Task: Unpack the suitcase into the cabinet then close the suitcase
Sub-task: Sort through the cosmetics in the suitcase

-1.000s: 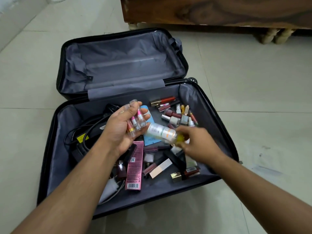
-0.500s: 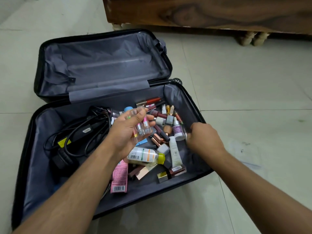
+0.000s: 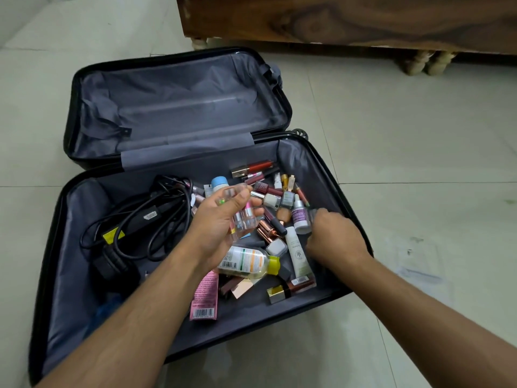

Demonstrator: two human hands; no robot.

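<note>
Left grip, palm up with fingers curled, clasps a handful of small clear vials above the open suitcase on the tiled floor. Directly under it lies a clear bottle with a yellow cap; a pink box sits nearer the person, black cables off to its left. Right grip reaches down among the cosmetics beside a white dropper bottle; its fingers are hidden, so whether it has hold of anything is unclear. Beyond stands the wooden cabinet.
</note>
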